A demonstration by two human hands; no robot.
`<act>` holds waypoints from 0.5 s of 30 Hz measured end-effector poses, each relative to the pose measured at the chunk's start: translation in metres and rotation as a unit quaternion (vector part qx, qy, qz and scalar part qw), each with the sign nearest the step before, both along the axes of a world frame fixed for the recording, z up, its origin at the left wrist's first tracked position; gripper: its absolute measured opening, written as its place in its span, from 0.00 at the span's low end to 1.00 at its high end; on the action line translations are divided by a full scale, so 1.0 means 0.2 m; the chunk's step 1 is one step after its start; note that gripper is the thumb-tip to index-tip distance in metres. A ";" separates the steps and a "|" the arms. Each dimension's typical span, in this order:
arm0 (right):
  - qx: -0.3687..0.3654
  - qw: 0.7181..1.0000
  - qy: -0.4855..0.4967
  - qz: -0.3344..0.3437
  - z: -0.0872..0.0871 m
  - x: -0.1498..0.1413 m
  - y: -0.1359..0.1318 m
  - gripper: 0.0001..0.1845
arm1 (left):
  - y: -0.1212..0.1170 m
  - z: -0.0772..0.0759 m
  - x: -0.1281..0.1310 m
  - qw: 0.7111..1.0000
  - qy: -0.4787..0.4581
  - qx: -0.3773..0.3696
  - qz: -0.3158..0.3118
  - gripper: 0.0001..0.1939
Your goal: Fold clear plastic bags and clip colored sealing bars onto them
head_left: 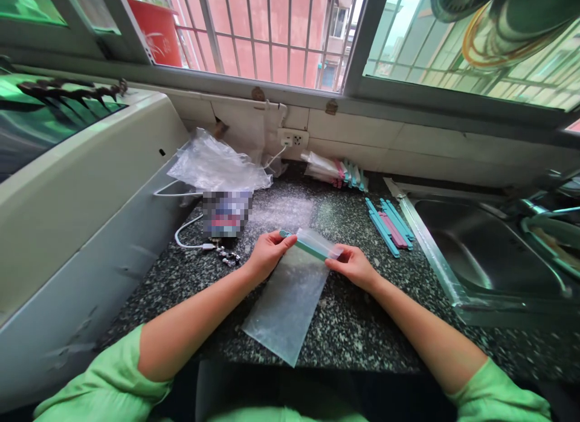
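A clear plastic bag (pixel 290 301) hangs flat from both hands over the front of the counter. Across its upper part lies a teal bag-sealing clip (pixel 312 249). My left hand (pixel 268 253) pinches the clip's left end between thumb and fingers. At the other end, my right hand (pixel 352 266) is closed on the bag's top and the clip. Whether the clip is fully snapped on, I cannot tell. To the right lie several loose teal clips (pixel 381 227) with a pink clip (pixel 393 230) among them.
Crumpled plastic bags (pixel 217 165) lie at the back left, by a blurred-out item (pixel 227 213) and a white cable (pixel 188 245). Near the wall is a stack of clipped bags (pixel 333 170). A metal sink (pixel 480 246) borders the right, a white appliance (pixel 104 168) the left.
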State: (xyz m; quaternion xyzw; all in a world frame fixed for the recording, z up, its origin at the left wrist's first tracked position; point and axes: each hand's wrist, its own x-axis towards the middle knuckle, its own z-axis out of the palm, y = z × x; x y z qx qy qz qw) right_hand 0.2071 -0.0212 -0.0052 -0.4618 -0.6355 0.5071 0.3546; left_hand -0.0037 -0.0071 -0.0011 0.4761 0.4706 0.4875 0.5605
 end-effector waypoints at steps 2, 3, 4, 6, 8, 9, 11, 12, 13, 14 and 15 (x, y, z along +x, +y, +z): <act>0.003 1.000 -0.001 0.002 0.00 0.00 0.00 0.21 | 0.00 0.00 0.00 1.000 0.001 -0.001 -0.003 0.23; 0.006 1.000 -0.002 0.003 0.00 0.00 0.00 0.20 | 0.00 0.00 0.00 1.000 0.000 0.001 -0.005 0.23; 0.010 1.000 -0.003 0.004 0.00 0.01 0.00 0.20 | 0.00 0.00 0.00 1.000 -0.001 0.004 -0.007 0.23; 0.018 1.000 -0.007 0.005 -0.01 0.01 0.00 0.19 | 0.00 0.00 0.00 1.000 -0.002 0.018 -0.008 0.23; 0.027 1.000 -0.010 0.003 -0.01 0.01 0.00 0.18 | 0.00 -0.01 0.00 1.000 -0.003 0.030 -0.008 0.23; 0.032 0.999 -0.011 0.000 -0.01 0.01 0.00 0.18 | 0.00 -0.01 0.00 0.999 -0.003 0.034 -0.008 0.23; 0.043 0.999 -0.008 -0.013 -0.01 0.01 0.00 0.17 | 0.00 0.00 0.00 0.999 -0.007 0.035 -0.013 0.22; 0.049 0.999 -0.004 -0.022 -0.01 0.01 0.01 0.17 | 0.00 0.00 0.00 0.999 -0.006 0.032 -0.019 0.22; 0.055 0.998 0.000 -0.033 -0.01 0.01 0.01 0.17 | 0.00 0.01 -0.01 0.999 -0.001 0.026 -0.032 0.22; 0.061 0.997 0.007 -0.047 -0.01 0.02 0.02 0.17 | 0.00 0.02 -0.01 0.998 0.011 0.017 -0.054 0.21; 0.068 0.996 0.013 -0.063 0.00 0.02 0.02 0.17 | 0.00 0.02 -0.01 0.996 0.031 0.008 -0.082 0.21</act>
